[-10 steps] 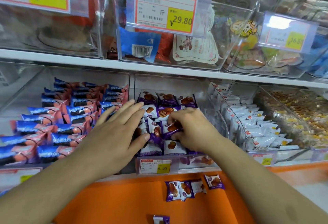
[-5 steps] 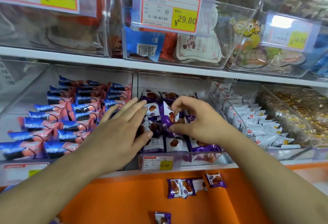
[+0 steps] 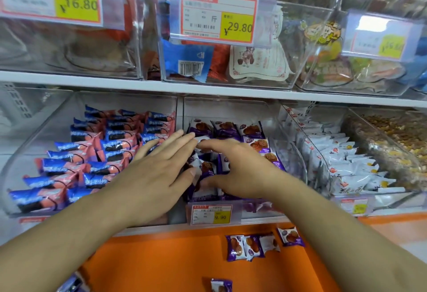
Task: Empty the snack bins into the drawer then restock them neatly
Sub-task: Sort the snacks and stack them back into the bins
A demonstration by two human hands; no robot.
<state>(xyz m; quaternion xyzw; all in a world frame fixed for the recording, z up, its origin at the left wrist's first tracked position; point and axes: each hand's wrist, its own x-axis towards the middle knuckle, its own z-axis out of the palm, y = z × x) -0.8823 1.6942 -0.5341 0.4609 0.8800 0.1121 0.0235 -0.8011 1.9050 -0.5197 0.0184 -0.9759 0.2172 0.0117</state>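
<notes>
Nearest, on the orange drawer surface point(image 3: 161, 261), lie loose purple waffle packets: one lone packet point(image 3: 221, 285) at the bottom edge, and farther up a small cluster of packets point(image 3: 250, 246) just below the shelf front. Both forearms reach over them into the middle clear bin point(image 3: 288, 153), which carries a yellow 9.90 price tag point(image 3: 211, 214) on its front. The left hand point(image 3: 152, 173) lies flat with fingers straight and together, its fingertips at the left wall of the bin and touching the purple packets in the bin point(image 3: 254, 143); it holds nothing. The right hand point(image 3: 240, 171) hovers spread over the same packets, fingers extended and thumb low against a packet at the front; whether it pinches anything I cannot tell, since the picture is blurred there. To the left, another bin holds rows of blue and pink packets point(image 3: 92, 153); to the right stand white packets point(image 3: 342, 160) and a bin of loose yellowish snacks point(image 3: 397, 139). Above the white shelf point(image 3: 138, 86), upper bins bear tags reading 16.80 point(image 3: 76, 5) and 29.80 point(image 3: 238, 28).
</notes>
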